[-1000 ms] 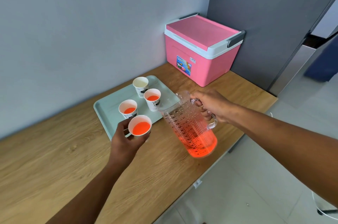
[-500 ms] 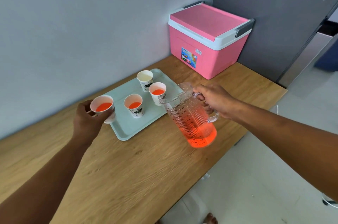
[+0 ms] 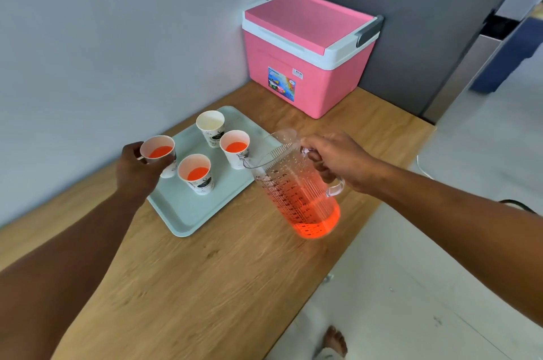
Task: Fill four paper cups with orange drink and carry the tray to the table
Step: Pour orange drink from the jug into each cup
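A pale green tray (image 3: 188,212) lies on the wooden counter. My left hand (image 3: 135,168) grips a paper cup with orange drink (image 3: 158,151) at the tray's left back corner. Two more cups with orange drink (image 3: 195,173) (image 3: 235,148) stand on the tray. Behind them stands an empty cup (image 3: 210,126). My right hand (image 3: 335,159) grips the handle of a clear pitcher (image 3: 296,189), roughly a third full of orange drink, held just right of the tray above the counter.
A pink cooler box (image 3: 305,51) sits in the counter's back corner by a grey wall. The wooden counter (image 3: 205,286) ends at right, with white floor and a bare foot (image 3: 335,339) below. A dark cable (image 3: 514,203) lies behind my right arm.
My left hand carried the filled cup from the tray's front edge round to its left back corner. The pitcher stayed beside the tray, upright in my right hand.
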`<state>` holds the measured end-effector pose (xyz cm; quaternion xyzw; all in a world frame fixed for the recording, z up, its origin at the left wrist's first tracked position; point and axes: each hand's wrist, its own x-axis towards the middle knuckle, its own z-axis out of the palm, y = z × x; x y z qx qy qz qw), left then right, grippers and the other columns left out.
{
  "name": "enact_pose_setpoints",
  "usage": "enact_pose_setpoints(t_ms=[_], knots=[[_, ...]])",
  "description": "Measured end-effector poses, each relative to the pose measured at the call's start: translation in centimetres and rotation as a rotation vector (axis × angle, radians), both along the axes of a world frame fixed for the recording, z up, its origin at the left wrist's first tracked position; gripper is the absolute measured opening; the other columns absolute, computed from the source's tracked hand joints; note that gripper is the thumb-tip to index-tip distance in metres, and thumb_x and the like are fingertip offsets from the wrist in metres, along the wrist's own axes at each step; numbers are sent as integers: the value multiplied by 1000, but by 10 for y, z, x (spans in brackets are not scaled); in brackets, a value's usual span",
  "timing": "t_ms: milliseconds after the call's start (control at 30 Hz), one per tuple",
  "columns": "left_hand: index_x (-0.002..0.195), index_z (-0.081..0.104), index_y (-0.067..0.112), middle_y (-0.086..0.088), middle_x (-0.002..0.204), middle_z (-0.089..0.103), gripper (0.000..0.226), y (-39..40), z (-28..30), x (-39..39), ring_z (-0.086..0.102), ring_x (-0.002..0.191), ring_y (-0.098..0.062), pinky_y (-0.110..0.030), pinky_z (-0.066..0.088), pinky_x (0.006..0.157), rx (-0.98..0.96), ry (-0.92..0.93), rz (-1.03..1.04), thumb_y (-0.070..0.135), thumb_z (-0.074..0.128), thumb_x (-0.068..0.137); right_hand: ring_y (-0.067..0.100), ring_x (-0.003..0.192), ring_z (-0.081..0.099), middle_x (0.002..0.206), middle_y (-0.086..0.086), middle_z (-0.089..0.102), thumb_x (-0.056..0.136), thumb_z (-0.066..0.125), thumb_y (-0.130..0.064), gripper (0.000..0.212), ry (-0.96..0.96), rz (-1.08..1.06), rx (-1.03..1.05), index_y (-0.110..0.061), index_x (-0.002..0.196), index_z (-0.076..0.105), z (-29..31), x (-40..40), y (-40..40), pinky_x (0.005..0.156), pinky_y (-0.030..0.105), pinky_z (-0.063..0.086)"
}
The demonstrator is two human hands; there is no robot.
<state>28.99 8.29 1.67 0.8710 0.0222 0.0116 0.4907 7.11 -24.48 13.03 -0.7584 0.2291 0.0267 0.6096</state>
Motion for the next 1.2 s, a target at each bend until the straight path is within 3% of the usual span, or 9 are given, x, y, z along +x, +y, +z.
enact_pose_setpoints(t_ms=[200, 533, 733, 967, 1200], knots=[[127, 56, 22, 5, 120, 67, 78, -11, -13, 11, 67, 102, -18, -28, 48, 79, -10, 18, -36, 50, 92, 64, 15, 44, 27, 50, -3, 34, 100, 58, -27, 47, 11, -20, 9, -21, 56, 42, -1, -1, 3, 49, 30, 26], [126, 57, 29, 8, 121, 69, 91, -15, -27, 25, 70, 104, -18, -45, 57, 93, -12, 29, -45, 70, 89, 51, 15, 46, 27, 52, -3, 33, 100, 55, -25, 46, -19, -41, 27, -21, 56, 42, -2, 3, 14, 49, 30, 26], [131, 51, 23, 1, 129, 65, 84, -25, -27, 20, 66, 112, -24, -42, 53, 94, -3, 12, -59, 54, 90, 64, 16, 47, 26, 54, -1, 31, 100, 55, -25, 46, -54, -44, 49, -20, 56, 41, -6, 5, 21, 48, 30, 25], [133, 51, 19, -1, 129, 65, 84, -22, -23, 21, 65, 110, -24, -38, 52, 88, 68, -1, -132, 54, 89, 67, 16, 46, 25, 51, -2, 31, 99, 56, -25, 50, -69, -66, 106, -22, 52, 41, -10, 11, 23, 47, 28, 24], [141, 44, 15, -7, 139, 57, 94, 6, -17, 39, 58, 122, -29, -49, 52, 99, 260, 15, -301, 39, 94, 65, 16, 48, 27, 53, 0, 33, 100, 55, -24, 46, -62, -48, 100, -19, 56, 43, -11, 12, 20, 50, 31, 26]])
